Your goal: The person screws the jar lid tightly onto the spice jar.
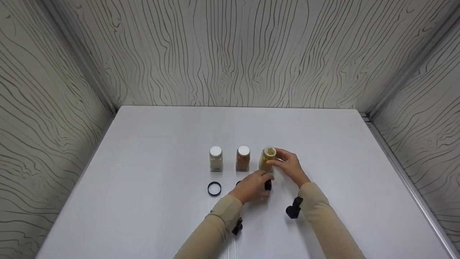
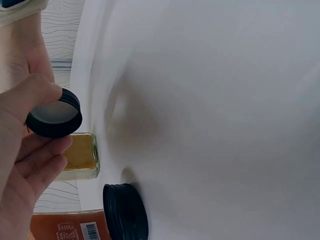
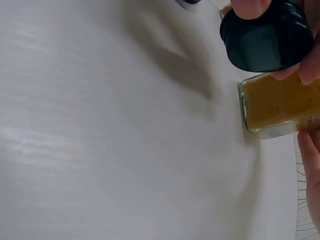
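My left hand [image 1: 252, 186] pinches a black screw lid [image 2: 55, 114] between thumb and fingers, its hollow underside facing the left wrist camera. Just beyond it, a square glass jar of yellow powder [image 1: 266, 163] stands upright on the table with its mouth uncovered. My right hand [image 1: 290, 166] grips this jar from the right side, thumb in front and fingers behind near the neck. In the right wrist view the lid overlaps part of the jar.
Left of the yellow jar stand a jar of orange-red powder [image 1: 243, 162] and a jar of pale powder [image 1: 216, 163], both white-topped. One black lid [image 1: 214, 188] lies in front of the pale jar. Another lid [image 2: 126, 212] lies before the orange-red jar, mostly behind my left hand.
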Tool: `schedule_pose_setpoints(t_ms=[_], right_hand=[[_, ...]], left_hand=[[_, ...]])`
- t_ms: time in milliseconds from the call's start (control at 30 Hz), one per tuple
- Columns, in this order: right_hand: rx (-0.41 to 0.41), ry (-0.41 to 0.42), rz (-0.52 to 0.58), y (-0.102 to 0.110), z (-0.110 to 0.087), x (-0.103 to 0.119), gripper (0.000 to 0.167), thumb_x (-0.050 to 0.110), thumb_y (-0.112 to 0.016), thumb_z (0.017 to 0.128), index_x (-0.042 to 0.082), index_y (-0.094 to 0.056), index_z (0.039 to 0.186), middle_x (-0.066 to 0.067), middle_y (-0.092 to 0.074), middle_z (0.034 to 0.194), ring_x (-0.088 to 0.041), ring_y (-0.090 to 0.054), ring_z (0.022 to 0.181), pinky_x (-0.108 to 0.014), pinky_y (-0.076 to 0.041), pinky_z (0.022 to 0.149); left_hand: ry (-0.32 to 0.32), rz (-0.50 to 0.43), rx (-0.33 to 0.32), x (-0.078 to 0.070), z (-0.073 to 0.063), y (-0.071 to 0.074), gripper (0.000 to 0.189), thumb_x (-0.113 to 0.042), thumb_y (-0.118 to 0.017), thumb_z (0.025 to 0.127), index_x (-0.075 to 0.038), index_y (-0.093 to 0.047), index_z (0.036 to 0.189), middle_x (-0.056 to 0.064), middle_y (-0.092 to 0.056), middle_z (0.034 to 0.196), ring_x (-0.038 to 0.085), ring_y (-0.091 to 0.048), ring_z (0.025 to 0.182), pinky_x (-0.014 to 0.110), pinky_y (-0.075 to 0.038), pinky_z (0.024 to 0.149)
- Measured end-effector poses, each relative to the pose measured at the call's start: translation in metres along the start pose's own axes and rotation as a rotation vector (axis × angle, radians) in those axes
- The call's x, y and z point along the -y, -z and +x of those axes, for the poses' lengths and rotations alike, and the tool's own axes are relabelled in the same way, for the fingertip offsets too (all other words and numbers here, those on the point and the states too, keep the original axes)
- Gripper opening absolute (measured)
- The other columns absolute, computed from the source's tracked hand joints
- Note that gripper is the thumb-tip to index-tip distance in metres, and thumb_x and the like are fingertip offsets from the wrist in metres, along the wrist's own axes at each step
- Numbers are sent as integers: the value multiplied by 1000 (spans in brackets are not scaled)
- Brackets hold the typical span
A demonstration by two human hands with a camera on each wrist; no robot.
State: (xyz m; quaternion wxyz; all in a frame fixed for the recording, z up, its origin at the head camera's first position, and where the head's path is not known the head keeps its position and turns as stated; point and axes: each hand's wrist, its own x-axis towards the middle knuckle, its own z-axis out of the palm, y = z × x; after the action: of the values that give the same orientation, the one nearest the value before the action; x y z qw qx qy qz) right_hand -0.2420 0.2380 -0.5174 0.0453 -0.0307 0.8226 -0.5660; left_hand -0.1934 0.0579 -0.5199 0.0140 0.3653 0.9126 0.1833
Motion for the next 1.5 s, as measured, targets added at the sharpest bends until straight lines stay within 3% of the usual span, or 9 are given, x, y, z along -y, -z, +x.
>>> schedule_pose_setpoints(t_ms=[133, 400, 700, 967, 1233, 1500], right_hand=[[2, -11, 22, 0, 6, -13, 61, 14, -75, 83, -2, -51, 136, -20, -54, 140, -32, -52, 132, -39, -45, 112], [8, 11, 39, 3, 6, -12, 60, 9, -73, 84, -4, -49, 136, -23, -54, 139, -33, -52, 131, -24, -50, 104], [29, 25, 9, 6, 6, -13, 59, 12, -75, 83, -3, -51, 135, -22, -55, 138, -34, -52, 131, -36, -47, 110], [23, 18, -20, 5, 9, -12, 58, 9, -74, 83, -6, -51, 134, -25, -56, 136, -36, -53, 130, -34, -49, 107], [38, 12, -7, 7, 7, -12, 60, 15, -75, 83, -1, -51, 136, -20, -56, 138, -31, -54, 129, -27, -49, 106], [42, 30, -6, 3, 2, -1, 57, 9, -74, 83, -5, -52, 134, -24, -56, 137, -36, -53, 130, -40, -46, 110]], left_hand=[[-15, 9, -9, 1, 0, -1, 46, -23, -73, 85, -15, -60, 129, 3, -64, 125, 14, -61, 117, 21, -52, 101], [-19, -8, -32, 1, -1, -1, 41, -20, -74, 84, -13, -62, 123, 4, -65, 121, 15, -62, 114, 21, -53, 98], [34, -44, 22, 1, -1, 2, 41, -21, -73, 85, -16, -61, 124, 4, -63, 126, 15, -60, 119, 23, -53, 100], [13, -14, 5, 1, -1, 3, 40, -22, -73, 85, -15, -63, 123, 3, -63, 128, 15, -60, 120, 21, -51, 102], [-35, -21, -31, 4, -1, 2, 33, -20, -74, 84, -14, -66, 116, 0, -66, 120, 13, -59, 117, 20, -50, 102], [-24, -50, -27, 5, -2, 3, 33, -19, -74, 84, -12, -66, 115, 0, -68, 117, 13, -61, 115, 20, -51, 101]])
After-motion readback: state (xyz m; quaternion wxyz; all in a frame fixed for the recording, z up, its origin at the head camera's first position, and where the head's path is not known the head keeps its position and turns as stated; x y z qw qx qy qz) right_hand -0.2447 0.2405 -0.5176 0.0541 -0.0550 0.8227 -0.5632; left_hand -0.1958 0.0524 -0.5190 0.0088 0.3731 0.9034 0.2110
